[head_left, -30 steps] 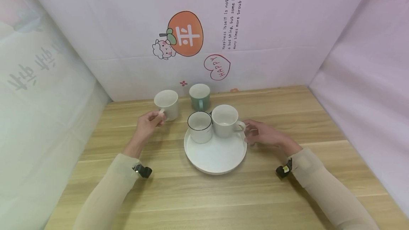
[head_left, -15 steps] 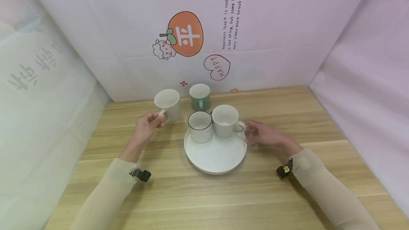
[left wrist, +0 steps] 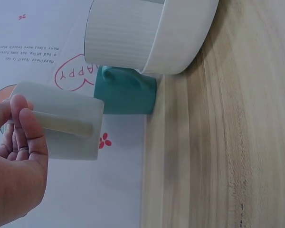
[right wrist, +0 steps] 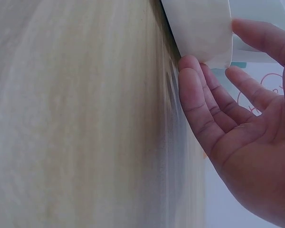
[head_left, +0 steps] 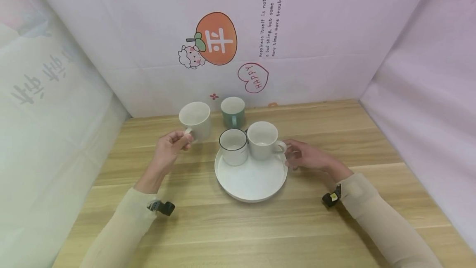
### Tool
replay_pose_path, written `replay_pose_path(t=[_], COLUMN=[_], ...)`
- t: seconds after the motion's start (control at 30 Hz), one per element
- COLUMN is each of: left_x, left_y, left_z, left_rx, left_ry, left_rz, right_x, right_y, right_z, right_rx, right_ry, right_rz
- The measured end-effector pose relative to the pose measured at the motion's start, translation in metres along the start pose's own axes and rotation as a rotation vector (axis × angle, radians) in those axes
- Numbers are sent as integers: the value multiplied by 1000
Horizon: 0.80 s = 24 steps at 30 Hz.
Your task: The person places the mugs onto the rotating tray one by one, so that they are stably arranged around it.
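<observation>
left hand (head_left: 167, 150) pinching white mug (head_left: 199, 126) by its handle (left wrist: 64, 124), held clear of tabletop (head_left: 223, 235) near teal mug (head_left: 227, 120); right hand (head_left: 308, 156), fingers apart, touching round white tray (head_left: 253, 183).

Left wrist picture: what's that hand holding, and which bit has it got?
A white cup, by its handle: the left hand's fingers pinch the handle near the cup's rim end.
</observation>
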<state>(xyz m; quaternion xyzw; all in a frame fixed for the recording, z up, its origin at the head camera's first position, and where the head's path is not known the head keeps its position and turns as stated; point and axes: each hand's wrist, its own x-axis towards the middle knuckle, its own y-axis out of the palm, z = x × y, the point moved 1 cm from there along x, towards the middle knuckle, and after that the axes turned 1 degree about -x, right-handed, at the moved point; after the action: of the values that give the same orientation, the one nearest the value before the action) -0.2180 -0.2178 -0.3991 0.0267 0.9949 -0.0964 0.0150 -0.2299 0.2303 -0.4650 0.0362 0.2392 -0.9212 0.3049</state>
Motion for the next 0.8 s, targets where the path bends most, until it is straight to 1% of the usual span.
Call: replay_pose_path(t=[0.1,0.23,0.47,0.8], left_x=[-3,-7,-17,-30], left_y=[1,3,3,5], left_z=[-2,-5,-11,-17], left_rx=[0,-3,33,-48], left_ry=[13,26,34,109], left_rz=[3,9,36,65], right_x=[0,0,0,0], right_y=[-1,-1,-1,-1], right_z=[0,2,2,1], right_rx=[-1,-6,-4,-16], right_ry=[-12,-6,-3,-1], right_rz=[2,3,1,-1])
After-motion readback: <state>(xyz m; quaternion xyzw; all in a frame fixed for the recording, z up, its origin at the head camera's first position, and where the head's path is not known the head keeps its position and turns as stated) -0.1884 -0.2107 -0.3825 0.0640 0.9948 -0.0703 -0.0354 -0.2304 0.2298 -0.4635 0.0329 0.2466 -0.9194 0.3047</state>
